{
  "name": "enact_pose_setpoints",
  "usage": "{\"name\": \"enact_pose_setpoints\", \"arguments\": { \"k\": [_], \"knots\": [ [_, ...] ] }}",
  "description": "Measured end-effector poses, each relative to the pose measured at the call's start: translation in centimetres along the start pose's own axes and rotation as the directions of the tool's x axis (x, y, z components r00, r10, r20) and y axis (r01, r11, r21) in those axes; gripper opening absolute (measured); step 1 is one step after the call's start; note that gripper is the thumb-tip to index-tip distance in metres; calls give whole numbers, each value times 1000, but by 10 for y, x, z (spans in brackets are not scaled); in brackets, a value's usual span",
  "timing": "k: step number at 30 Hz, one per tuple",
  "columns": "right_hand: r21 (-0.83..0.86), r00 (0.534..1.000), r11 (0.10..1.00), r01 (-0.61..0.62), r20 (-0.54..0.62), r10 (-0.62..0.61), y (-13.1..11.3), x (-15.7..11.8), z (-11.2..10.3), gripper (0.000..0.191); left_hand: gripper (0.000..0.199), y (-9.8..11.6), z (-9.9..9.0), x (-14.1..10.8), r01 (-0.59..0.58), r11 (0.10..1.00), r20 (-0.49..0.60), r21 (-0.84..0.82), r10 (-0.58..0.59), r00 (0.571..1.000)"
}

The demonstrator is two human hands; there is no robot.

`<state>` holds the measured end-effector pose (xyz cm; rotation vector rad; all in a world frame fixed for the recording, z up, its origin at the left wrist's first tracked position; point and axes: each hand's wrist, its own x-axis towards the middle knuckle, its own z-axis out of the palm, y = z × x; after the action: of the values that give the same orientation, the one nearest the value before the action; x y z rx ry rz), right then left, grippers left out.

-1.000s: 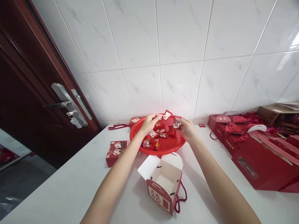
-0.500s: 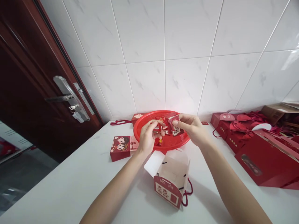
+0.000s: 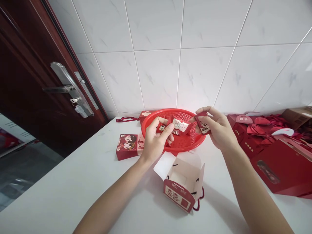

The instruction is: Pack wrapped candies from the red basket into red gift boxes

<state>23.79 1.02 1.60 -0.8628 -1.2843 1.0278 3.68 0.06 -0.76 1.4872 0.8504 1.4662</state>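
Above the red plastic basket [image 3: 192, 146], my left hand [image 3: 156, 139] is closed on wrapped candies. One is a red packet with a white panel [image 3: 180, 126], and a smaller cartoon-printed wrapper [image 3: 162, 127] shows by its fingers. My right hand [image 3: 220, 130] pinches another red candy packet [image 3: 204, 126] with dark lettering at the basket's right rim. Below both hands stands a small red-and-white gift box [image 3: 176, 196], its flaps up and its white inside showing. A dark red cord handle [image 3: 199, 203] hangs at its right side.
A red cartoon-printed box [image 3: 128, 146] lies left of the basket, and another red box [image 3: 143, 117] sits partly behind it. Several red gift boxes [image 3: 280, 165] are piled at the right. A tiled wall [image 3: 158, 78] closes off the back; a dark door [image 3: 29, 71] is left.
My right hand has moved right with its packet, away from my left hand. A packet with a white panel now shows at my left fingers. The camera view has shifted slightly.
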Motion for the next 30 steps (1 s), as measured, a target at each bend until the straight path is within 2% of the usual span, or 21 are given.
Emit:
{"name": "enact_pose_setpoints", "arguments": {
  "k": [5,7,11,17,24,30],
  "knots": [
    [-80,981,996,-32,190,47,2,-6,9,35,21,-5,3,0,28,998,-40,-58,-30,999],
    [-87,977,996,-20,209,38,4,-8,13,40,21,-6,4,-1,50,996,-28,-73,-52,998],
    [-54,976,998,-18,218,29,5,-9,16,40,21,-2,-1,0,97,992,47,-80,-93,995],
    [-45,950,999,-23,310,36,-2,-8,6,38,22,5,-8,5,170,976,197,-136,-142,970],
    [-164,935,985,53,354,8,-7,-10,3,35,21,9,-7,1,94,993,208,70,-106,972],
    [-144,937,989,-27,342,75,-5,-9,3,31,23,4,-7,-1,27,999,115,47,-32,993]
  ]
}}
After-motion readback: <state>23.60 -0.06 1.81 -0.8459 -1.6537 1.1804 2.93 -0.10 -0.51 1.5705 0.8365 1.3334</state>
